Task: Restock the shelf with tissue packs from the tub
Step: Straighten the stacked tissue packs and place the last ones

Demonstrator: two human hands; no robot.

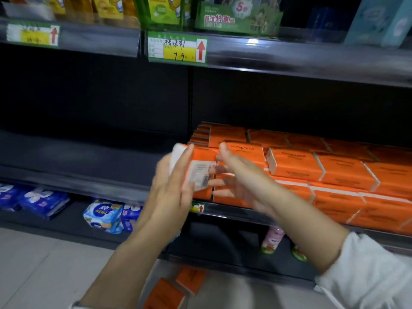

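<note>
We see orange tissue packs [323,172], printed COTTON TISSUE, stacked in rows at least two layers high on the right part of the dark shelf [89,175]. One further pack [201,161] stands tilted at the stack's left end, its barcode label toward us. Two loose packs [189,278] lie below the shelving.

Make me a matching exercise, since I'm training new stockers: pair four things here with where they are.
Things: 1 orange cotton tissue pack with a barcode label; 2 blue-and-white soft packs; 3 pink bottle; 4 green price tag with red arrow.
Places: A upper shelf edge; B bottom shelf, left; C bottom shelf, beneath the orange row; D between left hand and right hand.
Pairs: 1-D; 2-B; 3-C; 4-A.
</note>
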